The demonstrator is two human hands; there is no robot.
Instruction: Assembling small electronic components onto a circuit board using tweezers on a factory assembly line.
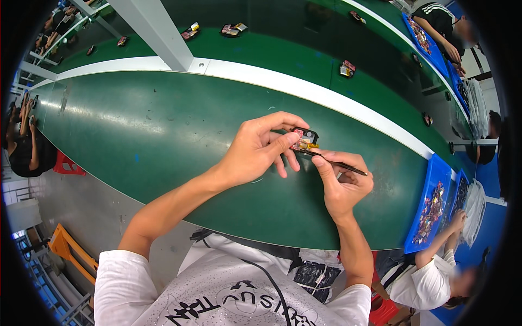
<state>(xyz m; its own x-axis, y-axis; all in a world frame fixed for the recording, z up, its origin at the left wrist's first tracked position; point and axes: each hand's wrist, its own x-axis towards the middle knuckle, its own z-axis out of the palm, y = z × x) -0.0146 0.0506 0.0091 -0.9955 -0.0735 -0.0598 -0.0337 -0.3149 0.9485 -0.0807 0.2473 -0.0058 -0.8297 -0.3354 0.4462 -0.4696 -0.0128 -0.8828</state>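
Note:
My left hand [260, 148] pinches a small black electronic part [304, 138] with a red and yellow inside, holding it just above the green conveyor belt [152, 136]. Thumb and forefinger close on the part's left side. My right hand [341, 179] grips thin black tweezers [337, 163], whose tip touches the part's lower edge near the yellow bit. Both hands meet over the belt's middle.
Small similar parts [347, 69] lie scattered on the far belt lane beyond a white divider rail [283, 84]. Blue trays [432, 209] of parts sit at the right, where a seated person's hand [458, 220] reaches. Other people sit far left and top right. An orange frame [68, 247] stands at lower left.

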